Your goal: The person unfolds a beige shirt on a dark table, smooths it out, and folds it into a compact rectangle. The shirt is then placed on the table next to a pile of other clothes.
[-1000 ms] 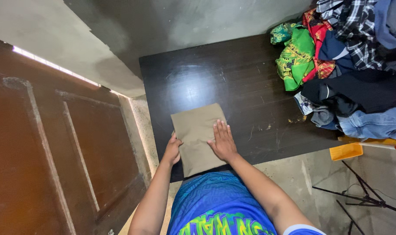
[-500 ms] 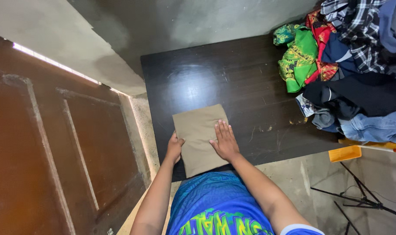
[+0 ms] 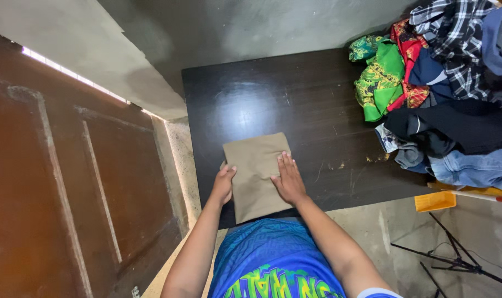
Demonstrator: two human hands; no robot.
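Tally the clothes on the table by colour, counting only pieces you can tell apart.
Tan, folded cloth under both hands: 1
Green print: 1
Red print: 1
Plaid shirt: 1
Black garment: 1
Blue jeans: 1
Total: 6 told apart; the pile hides more.

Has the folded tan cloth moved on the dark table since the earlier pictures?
No. The folded tan cloth lies at the same near edge of the dark table, with the left hand and right hand on it as before.
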